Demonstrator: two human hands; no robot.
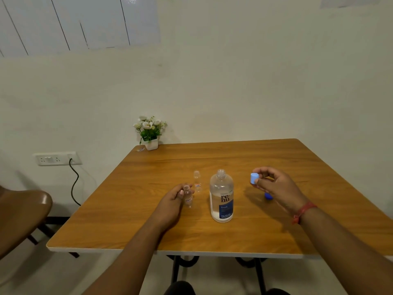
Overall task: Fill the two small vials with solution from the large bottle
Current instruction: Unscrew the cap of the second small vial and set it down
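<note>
both forearms are bare, with no sleeves showing anywhere along them. the right wrist carries a red thread band (304, 211), wound round more than once, with a small loose knot or tail hanging at its lower end. the left hand (172, 202) and right hand (276, 186) wear no gloves, and at the bottom edge a bit of dark clothing (180, 288) shows over the lap.

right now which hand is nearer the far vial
Left. The left hand holds the near vial just in front of the far vial; the right hand, pinching a cap, is beyond the bottle.
</note>
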